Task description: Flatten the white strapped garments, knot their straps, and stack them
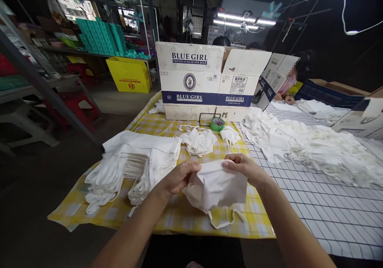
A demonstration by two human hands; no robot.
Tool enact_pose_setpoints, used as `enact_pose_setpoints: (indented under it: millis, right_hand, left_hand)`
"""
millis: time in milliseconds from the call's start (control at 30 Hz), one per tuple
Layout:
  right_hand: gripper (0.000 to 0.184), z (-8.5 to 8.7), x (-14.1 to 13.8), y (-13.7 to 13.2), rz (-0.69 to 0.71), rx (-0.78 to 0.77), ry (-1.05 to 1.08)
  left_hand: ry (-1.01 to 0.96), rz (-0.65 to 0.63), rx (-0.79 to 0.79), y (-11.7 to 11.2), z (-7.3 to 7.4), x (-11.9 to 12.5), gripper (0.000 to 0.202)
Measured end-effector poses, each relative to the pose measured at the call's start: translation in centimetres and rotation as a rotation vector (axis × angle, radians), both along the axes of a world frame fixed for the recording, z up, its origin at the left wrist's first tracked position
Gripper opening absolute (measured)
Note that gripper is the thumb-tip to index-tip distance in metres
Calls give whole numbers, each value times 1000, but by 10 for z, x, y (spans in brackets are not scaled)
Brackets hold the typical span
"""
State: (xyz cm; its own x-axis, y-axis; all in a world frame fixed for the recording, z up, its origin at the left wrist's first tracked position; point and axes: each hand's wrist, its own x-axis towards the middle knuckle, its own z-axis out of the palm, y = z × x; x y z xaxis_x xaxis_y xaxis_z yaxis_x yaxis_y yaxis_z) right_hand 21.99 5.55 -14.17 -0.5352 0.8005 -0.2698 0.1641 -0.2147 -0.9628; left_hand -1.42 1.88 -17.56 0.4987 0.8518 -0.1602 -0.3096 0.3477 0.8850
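Observation:
My left hand (182,176) pinches the left top edge of a white cloth bag (224,188), while my right hand (243,168) pinches its upper right part. The bag hangs between them above the yellow checked cloth, and a thin strap loop (224,225) trails from its lower edge. Left of my hands lies a neat stack of white cloth bags (146,144), with its many straps (104,180) hanging toward me. A crumpled white cloth piece (199,141) and a smaller one (229,135) lie just beyond my hands.
A roll of green tape (217,124) sits before a BLUE GIRL carton (191,80). A large heap of white cloth pieces (311,144) covers the grid-patterned tabletop (299,204) on the right. Behind it, another person's hands (285,98) show. Red stools (77,108) stand left.

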Motion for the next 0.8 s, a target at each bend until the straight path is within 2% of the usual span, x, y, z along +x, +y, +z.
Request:
enact_pose_setpoints:
  millis: [133, 200, 267, 333, 367, 433, 567, 633, 733, 800]
  right_hand:
    - [33, -11, 1, 8, 16, -79, 58]
    - [31, -18, -3, 10, -27, 17, 53]
    - [29, -24, -4, 9, -122, 184, -28]
    - [31, -30, -1, 6, -219, 270, -126]
    - [34, -32, 1, 3, -244, 257, -144]
    - [47, -37, 7, -3, -205, 159, -88]
    - [72, -39, 11, -16, 20, -27, 135]
    - [68, -37, 8, -17, 8, -42, 206]
    - [46, -31, 3, -16, -182, 5, 288]
    - [36, -27, 1, -14, -238, -6, 311]
  left_hand:
    - [-246, -59, -119, -6, 6, 5, 22]
    - [-324, -65, -119, -9, 9, 11, 22]
    - [-387, -47, -105, -10, 12, 16, 21]
    - [-418, -15, -91, -10, 14, 17, 21]
    - [-419, 3, -84, -10, 14, 17, 22]
    - [-400, 36, -64, -10, 15, 15, 24]
    - [-345, 62, -10, -10, 13, 17, 33]
    - [-340, 64, 14, -11, 13, 20, 35]
    - [-339, 54, 54, -14, 13, 26, 41]
    - [-316, 39, 91, -17, 13, 30, 47]
